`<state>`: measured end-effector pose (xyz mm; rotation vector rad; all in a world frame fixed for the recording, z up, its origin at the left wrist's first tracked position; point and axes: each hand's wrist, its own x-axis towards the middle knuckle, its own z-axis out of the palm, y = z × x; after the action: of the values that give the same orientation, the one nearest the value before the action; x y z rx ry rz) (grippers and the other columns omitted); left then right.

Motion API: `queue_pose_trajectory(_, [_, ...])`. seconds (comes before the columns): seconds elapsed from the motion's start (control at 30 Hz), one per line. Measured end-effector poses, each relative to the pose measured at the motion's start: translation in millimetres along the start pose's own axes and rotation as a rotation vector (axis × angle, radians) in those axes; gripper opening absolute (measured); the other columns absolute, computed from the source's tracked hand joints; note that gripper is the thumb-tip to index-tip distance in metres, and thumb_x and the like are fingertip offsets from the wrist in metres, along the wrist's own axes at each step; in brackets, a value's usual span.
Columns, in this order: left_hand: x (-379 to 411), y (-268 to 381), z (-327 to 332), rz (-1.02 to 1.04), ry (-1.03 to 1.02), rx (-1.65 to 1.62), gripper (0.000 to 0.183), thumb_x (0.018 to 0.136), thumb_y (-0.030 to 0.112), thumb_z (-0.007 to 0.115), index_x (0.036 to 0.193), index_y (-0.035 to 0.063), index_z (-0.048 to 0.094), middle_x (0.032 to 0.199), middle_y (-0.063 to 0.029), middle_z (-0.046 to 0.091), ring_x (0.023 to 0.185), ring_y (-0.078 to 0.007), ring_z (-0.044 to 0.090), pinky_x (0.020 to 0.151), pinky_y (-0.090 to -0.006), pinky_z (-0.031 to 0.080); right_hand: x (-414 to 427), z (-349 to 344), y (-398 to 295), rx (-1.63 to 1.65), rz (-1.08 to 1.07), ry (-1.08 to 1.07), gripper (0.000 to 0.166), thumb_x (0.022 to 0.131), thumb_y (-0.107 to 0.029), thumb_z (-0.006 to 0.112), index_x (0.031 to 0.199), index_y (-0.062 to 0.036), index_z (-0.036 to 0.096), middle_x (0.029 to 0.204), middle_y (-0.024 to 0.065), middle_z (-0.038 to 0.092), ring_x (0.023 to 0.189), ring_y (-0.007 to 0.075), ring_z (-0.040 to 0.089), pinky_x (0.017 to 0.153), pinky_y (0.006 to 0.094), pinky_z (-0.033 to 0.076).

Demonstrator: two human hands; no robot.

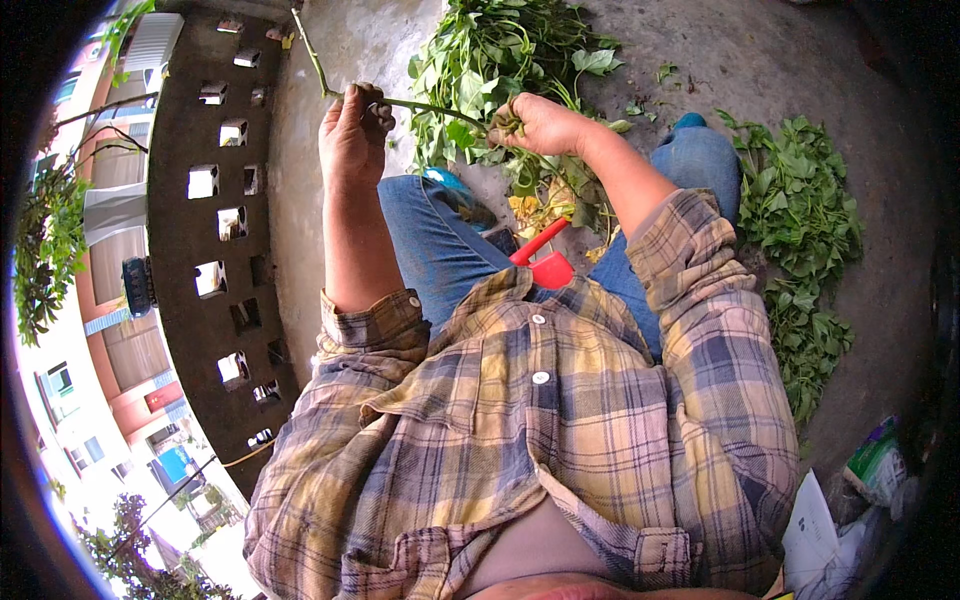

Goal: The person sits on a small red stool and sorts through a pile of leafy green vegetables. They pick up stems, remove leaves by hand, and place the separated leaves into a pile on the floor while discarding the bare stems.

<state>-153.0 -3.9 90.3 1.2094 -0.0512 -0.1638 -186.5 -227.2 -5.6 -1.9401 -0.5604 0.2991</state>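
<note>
A long green vine stem, apparently sweet potato vine, stretches between my hands. My left hand pinches it near a bend; the bare end rises beyond the fingers. My right hand grips the stem farther along, its fingers curled around it. Below the right hand hang leaves, some yellowed, and I cannot tell which belong to this stem. Dark stains mark the fingertips of both hands. Just beyond the hands, a large heap of leafy green vines lies on the concrete floor.
A long pile of green leaves lies to the right of my knee. Between my legs is a red plastic object with a handle. A wall with square openings stands at left. Plastic packaging lies at lower right.
</note>
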Motion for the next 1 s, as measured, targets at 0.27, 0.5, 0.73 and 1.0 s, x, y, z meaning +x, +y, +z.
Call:
queue_pose_trajectory(0.27, [-1.6,0.0,-2.1,0.086,0.068,-0.062,0.016,0.086,0.017,0.049,0.082,0.0016,0.052,0.077,-0.0108,0.057,0.060,-0.0166,0.054,0.054,-0.0263,0.047,0.7,5.8,1.9,0.532,0.003,0.141,0.018,0.079,-0.019,0.054,0.079,-0.0034,0.062,0.072,0.0014,0.059,0.067,0.0084,0.052,0.066,0.0239,0.042])
queue_pose_trajectory(0.5, [-2.1,10.1,-6.5,0.198,0.193,-0.066,0.017,0.087,0.018,0.047,0.080,0.0025,0.051,0.078,-0.0109,0.057,0.062,-0.0184,0.055,0.055,-0.0281,0.048,-6.9,-20.4,12.7,0.948,0.168,0.385,0.023,0.080,-0.029,0.058,0.083,-0.0063,0.060,0.069,-0.0003,0.056,0.058,0.0094,0.052,0.051,0.0230,0.044])
queue_pose_trajectory(0.73, [1.9,10.6,-13.5,0.176,0.273,-0.147,0.017,0.086,0.020,0.048,0.082,0.0047,0.052,0.079,-0.0100,0.057,0.064,-0.0185,0.055,0.058,-0.0293,0.048,-12.3,-35.8,20.6,0.625,0.311,0.439,0.023,0.079,-0.029,0.059,0.093,-0.0098,0.060,0.082,0.0007,0.060,0.069,0.0128,0.055,0.065,0.0265,0.044])
queue_pose_trajectory(1.0, [1.5,8.3,-6.4,0.097,0.255,-0.255,0.016,0.086,0.021,0.049,0.082,0.0050,0.052,0.080,-0.0084,0.057,0.067,-0.0182,0.055,0.059,-0.0280,0.047,1.6,-17.9,19.0,-0.032,0.011,0.370,0.017,0.082,-0.020,0.055,0.090,-0.0089,0.064,0.081,0.0040,0.065,0.074,0.0099,0.059,0.070,0.0271,0.047])
